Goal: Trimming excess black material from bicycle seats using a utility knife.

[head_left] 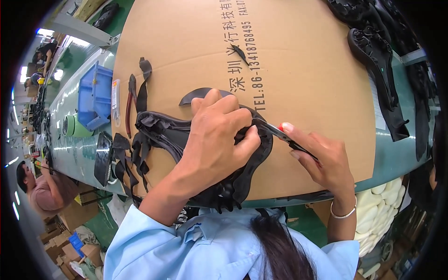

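A black bicycle saddle (163,135) lies upside down near the cardboard's front edge, its cover wrapped over the rim. My left hand (214,130) is closed on the cover's edge, knuckles up, hiding much of the saddle's middle. Beyond the knuckles a curved black strip (200,94) sticks out; whether it is still joined to the cover is hidden. In my right hand (322,158) is a utility knife (275,132) with a red slider under the thumb. Its tip touches the saddle's right rim, close to my left fingertips.
Left of the saddle lie red-handled pliers (129,105) and black offcuts (126,156). Past them stand a blue bin (94,95) and a green tape roll (74,126). Black saddle pieces (375,65) sit at right, cream foam pads (378,214) below. Another person (49,189) works at far left.
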Demonstrator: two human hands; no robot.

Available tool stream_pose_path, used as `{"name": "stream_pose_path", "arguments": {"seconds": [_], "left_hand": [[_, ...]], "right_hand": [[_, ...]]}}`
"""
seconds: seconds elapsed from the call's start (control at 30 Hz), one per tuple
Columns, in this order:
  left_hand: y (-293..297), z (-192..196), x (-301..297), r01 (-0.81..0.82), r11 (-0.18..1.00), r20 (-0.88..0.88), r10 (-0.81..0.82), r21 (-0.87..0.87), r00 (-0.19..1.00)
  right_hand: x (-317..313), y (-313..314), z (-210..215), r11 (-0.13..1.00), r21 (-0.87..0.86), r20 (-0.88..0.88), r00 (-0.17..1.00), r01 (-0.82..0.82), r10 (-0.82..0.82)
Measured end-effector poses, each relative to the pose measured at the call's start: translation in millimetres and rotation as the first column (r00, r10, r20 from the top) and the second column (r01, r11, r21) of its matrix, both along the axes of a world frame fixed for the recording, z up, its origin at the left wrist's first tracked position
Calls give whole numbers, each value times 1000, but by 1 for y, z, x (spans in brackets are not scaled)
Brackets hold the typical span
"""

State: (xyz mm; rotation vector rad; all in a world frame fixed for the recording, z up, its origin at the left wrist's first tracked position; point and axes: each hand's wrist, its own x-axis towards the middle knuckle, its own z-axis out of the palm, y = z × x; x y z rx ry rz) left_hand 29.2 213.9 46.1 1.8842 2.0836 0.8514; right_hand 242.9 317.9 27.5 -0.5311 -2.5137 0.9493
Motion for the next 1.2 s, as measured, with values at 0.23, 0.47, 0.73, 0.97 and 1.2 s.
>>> {"name": "stream_pose_path", "arguments": {"seconds": [0.23,0.47,0.73,0.97,1.2], "left_hand": [[7,2,-21,-132,991,968,35,-2,249],[22,2,-25,-145,725,735,-678,673,21],[-14,20,-35,317,893,675,-450,321,585],[-12,-14,-22,490,835,-279,-422,250,862],[-4,-30,-32,178,726,-152,-102,665,983]], "right_hand": [[17,-42,4,986,-64,186,973,152,-138],[-1,-119,0,905,-178,93,922,387,-376],[22,-110,39,963,-12,372,895,271,-247],[13,-78,31,959,-202,241,959,198,-148],[27,-128,17,866,-352,218,931,355,-293]]}}
